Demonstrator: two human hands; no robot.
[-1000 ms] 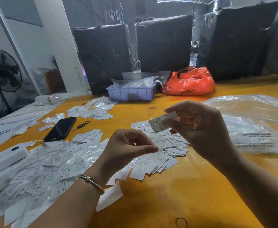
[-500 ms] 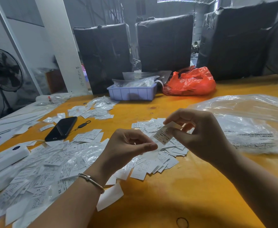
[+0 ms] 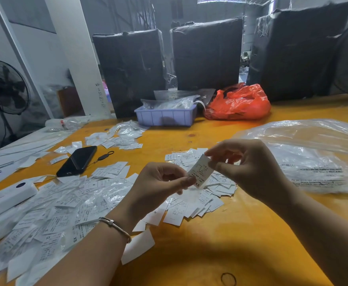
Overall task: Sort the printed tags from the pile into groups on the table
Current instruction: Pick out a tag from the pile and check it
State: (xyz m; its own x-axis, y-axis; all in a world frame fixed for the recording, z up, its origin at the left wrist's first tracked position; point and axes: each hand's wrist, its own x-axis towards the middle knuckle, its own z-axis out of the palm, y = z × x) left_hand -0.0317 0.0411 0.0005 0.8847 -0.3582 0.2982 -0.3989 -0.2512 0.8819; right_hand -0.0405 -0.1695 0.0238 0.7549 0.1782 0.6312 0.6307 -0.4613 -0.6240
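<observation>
A white printed tag (image 3: 201,171) marked XS hangs above the yellow table (image 3: 220,240), pinched at its top by my right hand (image 3: 249,168). My left hand (image 3: 158,186) pinches its lower edge with thumb and forefinger. Under both hands lies a group of sorted tags (image 3: 199,201). A big loose pile of tags (image 3: 55,213) in clear film covers the table's left part. Another group of tags (image 3: 119,137) lies farther back on the left.
A black phone (image 3: 77,161) lies left of centre, with a white device (image 3: 6,198) at the left edge. At the back stand a lilac tray (image 3: 164,117) and a red bag (image 3: 239,104). A clear plastic bag (image 3: 309,153) fills the right side.
My right hand has lowered the tag from up high towards my left hand. The left hand now pinches the tag's lower edge and has barely moved.
</observation>
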